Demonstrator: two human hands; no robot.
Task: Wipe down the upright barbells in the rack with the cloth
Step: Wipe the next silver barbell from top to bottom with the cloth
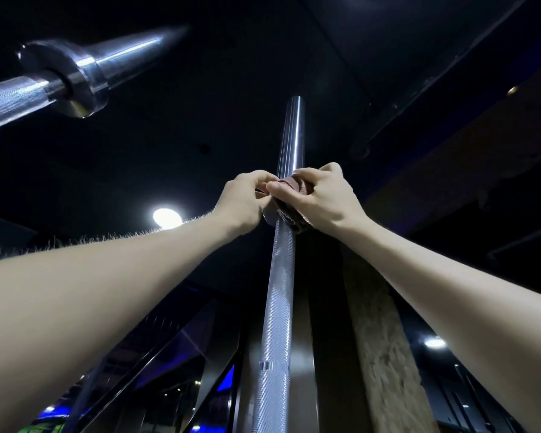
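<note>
A brown cloth [294,200] is wrapped around the tall barbell [277,292] in the middle, where the rough part meets the smooth top sleeve. The cloth is pinched by the left hand [247,198] at 9 o'clock and gripped by the right hand [322,195] at 3 o'clock (both curled tight). A second barbell [72,76] is seen at 10 o'clock.
</note>
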